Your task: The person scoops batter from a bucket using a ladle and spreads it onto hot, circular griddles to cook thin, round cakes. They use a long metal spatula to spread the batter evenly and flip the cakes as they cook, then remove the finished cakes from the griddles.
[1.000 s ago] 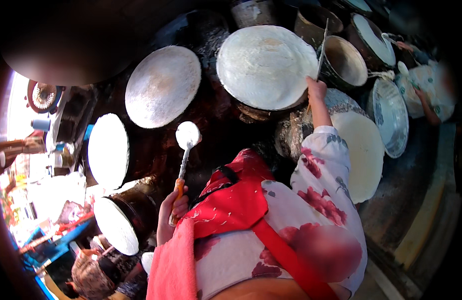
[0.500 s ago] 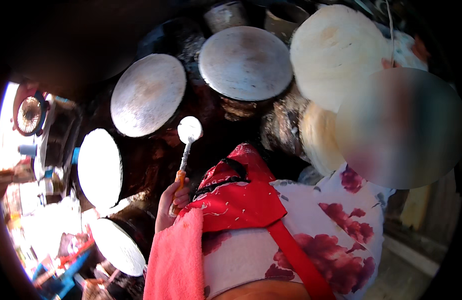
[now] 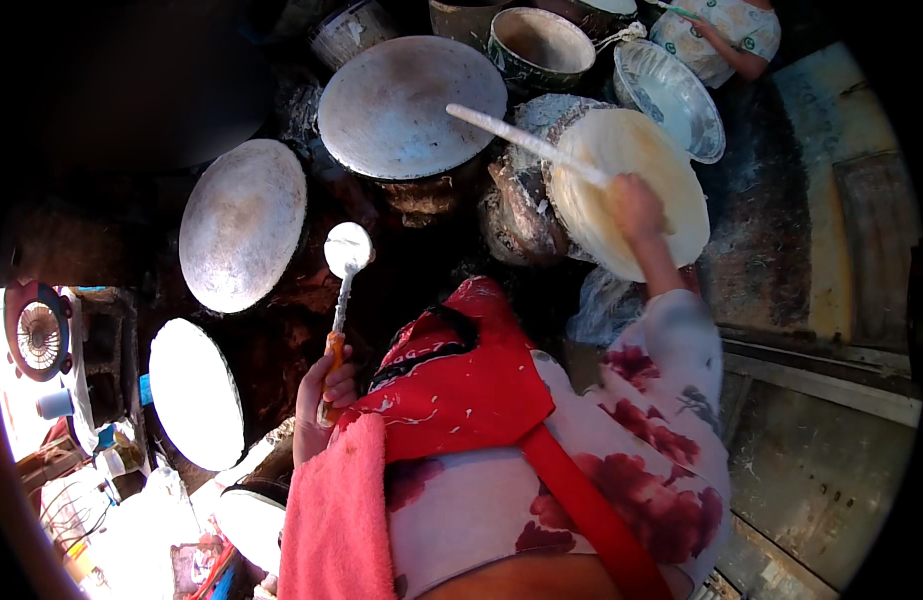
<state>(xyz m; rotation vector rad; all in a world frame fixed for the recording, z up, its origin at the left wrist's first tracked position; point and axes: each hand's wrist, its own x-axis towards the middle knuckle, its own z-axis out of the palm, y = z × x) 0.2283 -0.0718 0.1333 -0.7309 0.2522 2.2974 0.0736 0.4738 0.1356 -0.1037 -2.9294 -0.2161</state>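
Observation:
My left hand is closed around the orange-and-wood handle of a ladle, its bowl coated in white paste and held up over dark ground. My right hand grips one end of a long pale stick. It is over a round, cream-coloured stack, which looks like thin sheets, and the stick's free end points up and left. To the left of the stack is a round grey-white griddle. A similar griddle lies further left, and a bright white disc lies below it.
At the top stand a dark-rimmed pot and a metal basin with pale liquid. Another person holds something green at the upper right. A fan stands at far left. Another white disc lies lower left, and wooden panels line the right.
The large pale sheet at upper right is no longer spread there. My right hand now shows on the stick over the cream stack. My left hand still holds the ladle; the whole view has shifted.

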